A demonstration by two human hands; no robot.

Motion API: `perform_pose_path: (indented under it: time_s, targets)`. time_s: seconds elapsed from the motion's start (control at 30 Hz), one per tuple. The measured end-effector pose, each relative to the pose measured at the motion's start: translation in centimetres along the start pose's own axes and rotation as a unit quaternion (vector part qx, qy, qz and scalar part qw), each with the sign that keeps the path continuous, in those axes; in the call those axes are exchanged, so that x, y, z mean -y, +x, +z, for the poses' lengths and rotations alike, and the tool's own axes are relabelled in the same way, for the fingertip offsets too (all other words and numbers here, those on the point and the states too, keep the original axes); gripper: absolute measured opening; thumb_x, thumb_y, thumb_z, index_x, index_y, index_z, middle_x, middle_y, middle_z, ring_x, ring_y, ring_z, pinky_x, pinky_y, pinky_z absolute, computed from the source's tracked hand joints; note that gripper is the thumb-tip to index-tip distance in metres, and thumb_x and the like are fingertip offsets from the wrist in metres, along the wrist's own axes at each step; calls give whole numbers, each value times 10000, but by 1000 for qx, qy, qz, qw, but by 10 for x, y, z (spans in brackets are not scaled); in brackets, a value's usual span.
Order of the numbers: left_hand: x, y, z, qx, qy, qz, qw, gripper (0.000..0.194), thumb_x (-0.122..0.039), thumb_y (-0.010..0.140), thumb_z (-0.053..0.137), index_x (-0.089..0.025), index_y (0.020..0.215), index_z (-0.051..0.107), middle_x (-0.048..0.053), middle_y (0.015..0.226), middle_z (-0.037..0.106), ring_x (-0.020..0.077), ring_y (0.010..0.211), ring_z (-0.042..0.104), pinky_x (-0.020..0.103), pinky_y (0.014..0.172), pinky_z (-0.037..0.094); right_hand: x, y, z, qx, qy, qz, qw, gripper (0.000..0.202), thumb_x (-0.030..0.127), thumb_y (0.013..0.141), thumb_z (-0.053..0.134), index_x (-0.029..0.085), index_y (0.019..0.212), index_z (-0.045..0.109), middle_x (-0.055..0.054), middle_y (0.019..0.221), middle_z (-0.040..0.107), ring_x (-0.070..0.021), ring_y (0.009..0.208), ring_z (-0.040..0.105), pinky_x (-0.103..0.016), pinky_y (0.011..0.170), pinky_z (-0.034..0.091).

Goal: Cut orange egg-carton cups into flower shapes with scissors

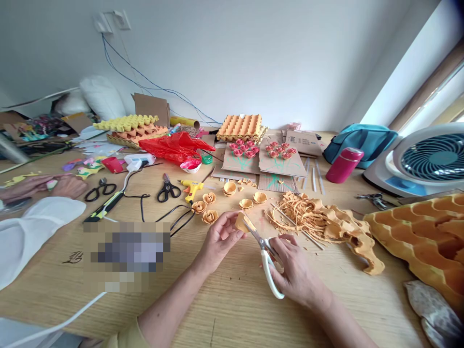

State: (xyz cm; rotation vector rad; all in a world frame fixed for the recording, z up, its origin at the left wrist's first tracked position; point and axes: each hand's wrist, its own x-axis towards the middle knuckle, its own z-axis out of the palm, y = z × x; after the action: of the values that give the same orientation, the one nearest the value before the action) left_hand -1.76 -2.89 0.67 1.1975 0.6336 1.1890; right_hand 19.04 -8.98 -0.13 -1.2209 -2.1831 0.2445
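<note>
Between the thumb and fingers of my left hand [224,235] is a small orange egg-carton piece [242,223]. My right hand [292,268] grips white-handled scissors [270,278], whose blades meet the piece's right side. Just beyond my left hand lie several carton roses [210,217] with curled petals. Past them stand orange carton cups [245,204], one of them a taller stack [229,188]. To the right of the scissors sits a heap of thin carton strips [290,215], joined by ragged carton offcuts [339,222].
A yellow glue gun [191,189] and black scissors [168,189] lie left of the cups. Cardboard panels with pink flowers [243,149] rest behind. On the right are an egg tray [427,237], a pink bottle [344,165] and a fan [431,157]. Another person's hands [67,186] work at far left.
</note>
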Motion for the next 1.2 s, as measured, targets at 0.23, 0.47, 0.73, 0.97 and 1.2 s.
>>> perform_pose_path:
  time_s: [0.23,0.47,0.73,0.97,1.2]
  targets:
    - [2,-1,0,12,-31,-34,999,361,-315,810,764,-207,1139,663,74,1148,667,185,971,627,283,792,557,1,0,-4,3,-1,-11,1000,185,271,943,506,231,807,386,36,692,496,-158,614,460,-373,810,380]
    - [2,-1,-1,4,-25,-42,999,366,-325,813,759,-211,1150,672,74,1161,666,176,957,625,301,810,564,2,-3,-5,19,4,-8,1000,242,292,967,508,241,786,356,33,685,484,-170,631,463,-346,771,391]
    - [-6,0,0,1,8,-1,1000,395,-311,822,746,-232,1198,654,63,1126,653,198,1014,622,290,813,566,6,-3,-4,6,5,-11,1000,270,280,968,524,243,765,350,23,672,492,-177,637,466,-317,692,374]
    - [-6,0,-3,-2,24,9,1000,407,-285,826,741,-245,1217,636,52,1114,626,198,1025,617,309,845,565,2,-2,-3,0,-3,-15,1000,261,306,985,513,242,775,373,12,689,520,-183,658,496,-320,717,401]
    - [-3,-1,-2,19,55,9,998,412,-247,800,757,-233,1198,651,68,1114,652,211,1064,613,319,927,520,-1,0,-2,-20,-52,-8,998,182,326,931,545,227,823,439,16,716,548,-177,637,512,-389,829,394]
